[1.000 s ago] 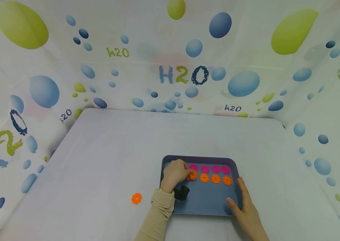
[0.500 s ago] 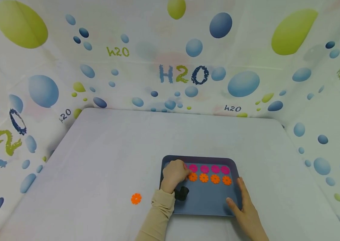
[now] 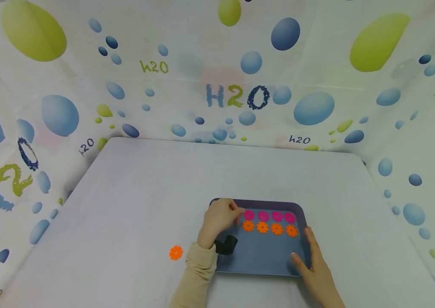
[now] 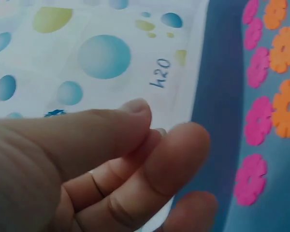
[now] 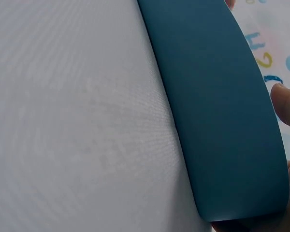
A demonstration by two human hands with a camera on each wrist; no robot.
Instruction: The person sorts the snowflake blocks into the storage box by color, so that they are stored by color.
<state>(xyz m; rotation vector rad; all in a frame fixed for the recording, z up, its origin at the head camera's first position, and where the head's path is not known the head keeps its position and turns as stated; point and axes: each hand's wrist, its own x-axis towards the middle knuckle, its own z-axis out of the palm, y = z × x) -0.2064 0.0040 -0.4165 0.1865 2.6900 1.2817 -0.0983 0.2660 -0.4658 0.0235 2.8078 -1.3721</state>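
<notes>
My left hand (image 3: 218, 217) is raised over the left end of a blue-grey tray (image 3: 260, 259); its thumb and fingers are loosely bent with nothing between them. Inside the tray lie two rows of flat flower-shaped discs: pink discs (image 3: 263, 216) along the far wall and orange discs (image 3: 262, 227) just nearer. The left wrist view shows one more pink disc (image 4: 251, 180) at the row's left end, which the hand covers in the head view. My right hand (image 3: 317, 269) rests at the tray's right side, fingers straight along the outer wall, thumb (image 5: 286, 102) over the rim.
A single orange flower disc (image 3: 176, 253) lies on the white table (image 3: 132, 205) left of the tray. A black camera (image 3: 227, 245) is strapped to my left wrist. Patterned cloth walls (image 3: 186, 85) stand behind the table and at both sides.
My left hand has let go of the leftmost orange disc, which now lies flat in its row, and has drawn back up and to the left. The right hand stays put.
</notes>
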